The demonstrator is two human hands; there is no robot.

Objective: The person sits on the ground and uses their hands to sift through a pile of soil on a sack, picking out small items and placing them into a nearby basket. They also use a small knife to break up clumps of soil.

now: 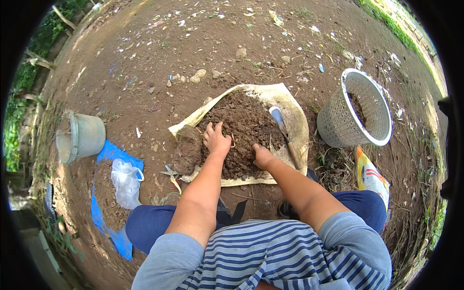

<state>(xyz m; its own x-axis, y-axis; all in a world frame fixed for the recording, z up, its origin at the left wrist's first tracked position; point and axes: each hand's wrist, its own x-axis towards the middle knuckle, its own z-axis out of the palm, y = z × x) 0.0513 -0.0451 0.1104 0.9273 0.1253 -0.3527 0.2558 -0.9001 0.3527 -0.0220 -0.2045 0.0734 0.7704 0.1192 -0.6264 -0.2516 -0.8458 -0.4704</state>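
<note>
Dark, crumbly soil (pixel 239 119) lies heaped on a pale woven sack (pixel 299 108) spread over the ground before me. My left hand (pixel 216 139) rests on the left side of the heap with its fingers spread. On the heap's right side, my right hand (pixel 262 156) touches the soil; some of its fingertips are hidden, so whether it grips anything is unclear. A hand trowel (pixel 281 125) with a wooden handle lies on the sack, right of the heap, and neither hand touches it. Beside the sack's left edge is a clump of matted soil (pixel 187 150).
At right stand a perforated plastic basket (pixel 333 112) with some soil inside and a yellow-white bag (pixel 373 177). Left are a tipped grey-green bucket (pixel 87 136), a blue sheet (pixel 125 156) holding soil, a clear plastic bag (pixel 125 181) and pruning shears (pixel 172 174). Stones (pixel 197 76) lie beyond the sack.
</note>
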